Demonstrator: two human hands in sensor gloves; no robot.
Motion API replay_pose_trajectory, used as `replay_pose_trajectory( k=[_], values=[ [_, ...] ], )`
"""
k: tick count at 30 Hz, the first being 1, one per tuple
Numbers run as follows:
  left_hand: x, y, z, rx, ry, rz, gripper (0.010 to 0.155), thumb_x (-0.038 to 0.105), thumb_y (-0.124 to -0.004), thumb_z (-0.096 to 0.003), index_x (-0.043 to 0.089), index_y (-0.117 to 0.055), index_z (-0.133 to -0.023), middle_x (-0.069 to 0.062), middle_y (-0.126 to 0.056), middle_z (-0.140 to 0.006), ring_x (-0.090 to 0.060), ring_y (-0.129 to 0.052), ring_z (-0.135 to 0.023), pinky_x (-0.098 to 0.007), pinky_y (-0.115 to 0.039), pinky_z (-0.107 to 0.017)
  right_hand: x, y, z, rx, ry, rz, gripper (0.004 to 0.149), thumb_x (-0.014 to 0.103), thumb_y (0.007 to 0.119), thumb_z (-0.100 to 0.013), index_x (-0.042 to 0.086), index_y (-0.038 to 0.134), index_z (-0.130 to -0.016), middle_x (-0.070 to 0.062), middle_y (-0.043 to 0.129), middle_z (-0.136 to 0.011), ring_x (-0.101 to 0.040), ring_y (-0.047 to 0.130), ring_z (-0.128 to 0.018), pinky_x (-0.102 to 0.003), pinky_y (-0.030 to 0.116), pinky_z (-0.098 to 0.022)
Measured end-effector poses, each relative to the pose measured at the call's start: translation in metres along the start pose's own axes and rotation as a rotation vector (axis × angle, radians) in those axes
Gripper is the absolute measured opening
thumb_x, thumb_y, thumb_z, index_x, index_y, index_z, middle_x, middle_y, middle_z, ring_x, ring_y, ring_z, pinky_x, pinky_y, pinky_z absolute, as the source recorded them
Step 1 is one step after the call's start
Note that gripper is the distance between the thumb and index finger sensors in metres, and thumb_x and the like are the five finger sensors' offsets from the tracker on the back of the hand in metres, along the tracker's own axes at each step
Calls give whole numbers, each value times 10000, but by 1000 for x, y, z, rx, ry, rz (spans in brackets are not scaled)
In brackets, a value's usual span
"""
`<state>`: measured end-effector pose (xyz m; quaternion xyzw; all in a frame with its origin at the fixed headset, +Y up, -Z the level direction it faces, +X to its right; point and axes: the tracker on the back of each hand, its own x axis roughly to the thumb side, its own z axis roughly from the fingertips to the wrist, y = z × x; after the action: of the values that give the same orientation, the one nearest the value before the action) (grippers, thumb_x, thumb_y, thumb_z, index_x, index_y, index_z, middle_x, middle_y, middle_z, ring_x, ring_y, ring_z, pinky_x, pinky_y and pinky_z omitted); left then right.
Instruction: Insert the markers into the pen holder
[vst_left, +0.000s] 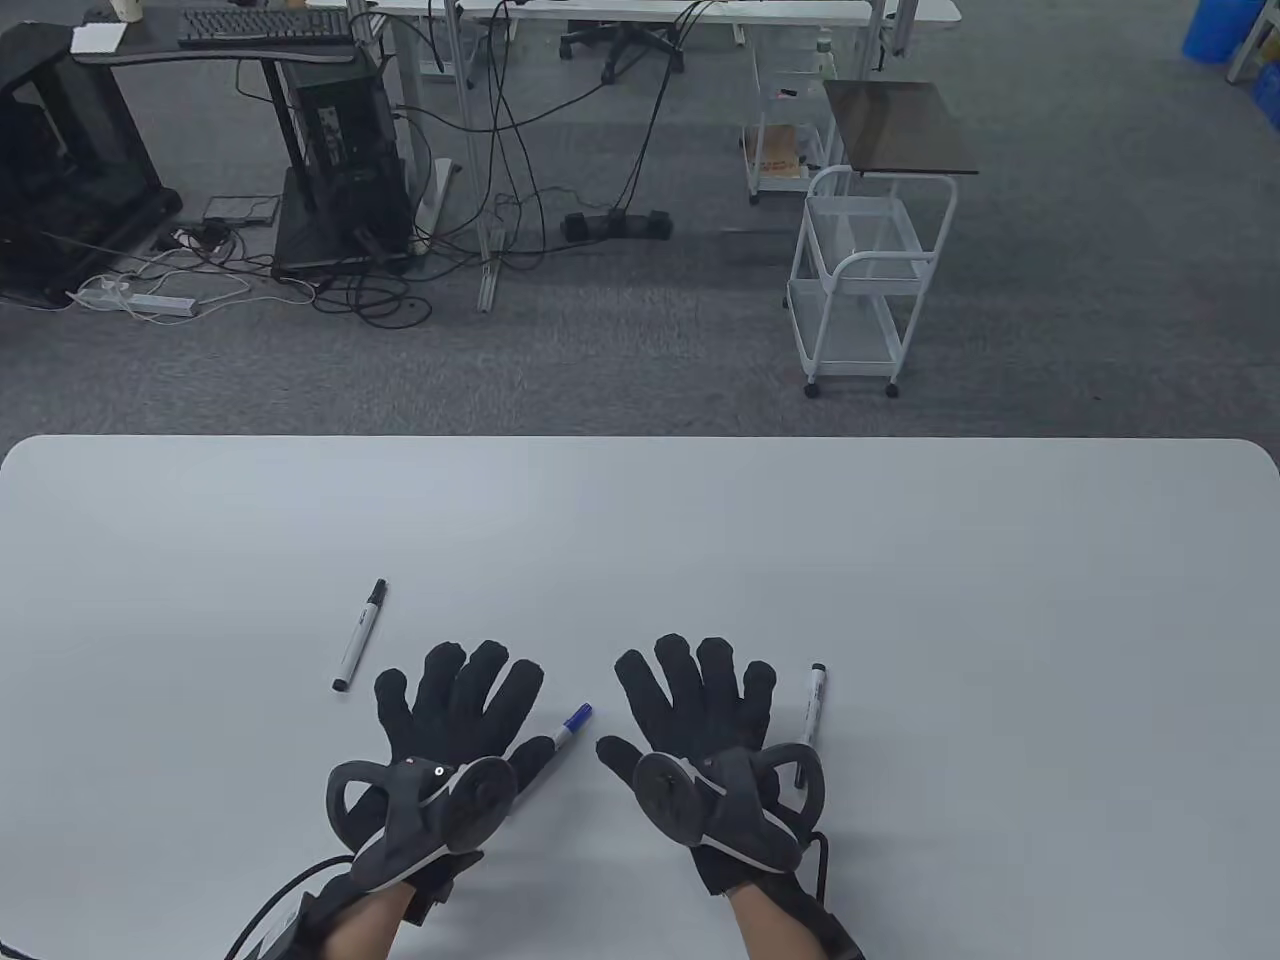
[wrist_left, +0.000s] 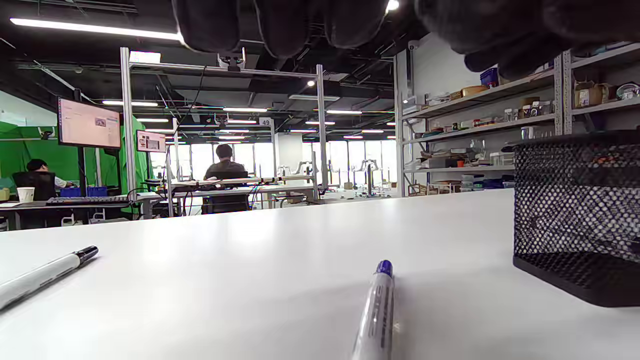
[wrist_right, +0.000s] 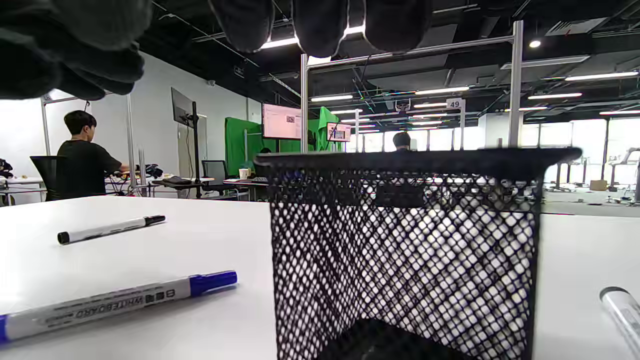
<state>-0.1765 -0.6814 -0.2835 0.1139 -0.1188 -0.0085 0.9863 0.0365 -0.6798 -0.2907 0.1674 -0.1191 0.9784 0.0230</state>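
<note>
Our left hand (vst_left: 455, 715) and right hand (vst_left: 690, 705) hover empty, fingers spread; the mesh pen holder (wrist_right: 405, 250), seemingly beneath the right, could tip if knocked.

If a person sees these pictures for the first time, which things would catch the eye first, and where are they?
First, the two black gloved hands, left hand and right hand, spread flat at the near edge of the white table. Next, the black mesh pen holder, filling the right wrist view. Then the blue-capped marker lying between the hands.
</note>
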Motion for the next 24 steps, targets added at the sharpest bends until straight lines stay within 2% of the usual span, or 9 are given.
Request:
replay_pose_trajectory(
  k=[13, 20, 24],
  values=[
    [0, -1, 0, -4, 3, -2, 688, 657, -587, -569, 425, -411, -1192, 8, -392, -1321, -460, -420, -1246, -791, -305, -795, 0, -1, 0, 1, 0, -3, 750, 653, 553, -595, 255, 421, -1216, -199, 406, -1287, -576, 466, -1139, -764, 284, -716],
    [-4, 4, -3, -4, 25, 1, 693, 660, -586, -568, 429, -400, -1194, 9, -386, -1323, -457, -422, -1248, -787, -313, -802, 0, -9, 3, -26, 0, -9, 750, 654, 554, -593, 259, 421, -1216, -197, 404, -1289, -575, 463, -1143, -765, 285, -715],
    [-13, 10, -10, -39, 54, -18, 695, 656, -587, -571, 429, -387, -1197, -7, -388, -1322, -461, -460, -1236, -763, -367, -822, -1, -12, 4, -35, -1, -10, 749, 654, 557, -592, 259, 424, -1215, -195, 407, -1289, -579, 464, -1143, -766, 286, -715]
  ],
)
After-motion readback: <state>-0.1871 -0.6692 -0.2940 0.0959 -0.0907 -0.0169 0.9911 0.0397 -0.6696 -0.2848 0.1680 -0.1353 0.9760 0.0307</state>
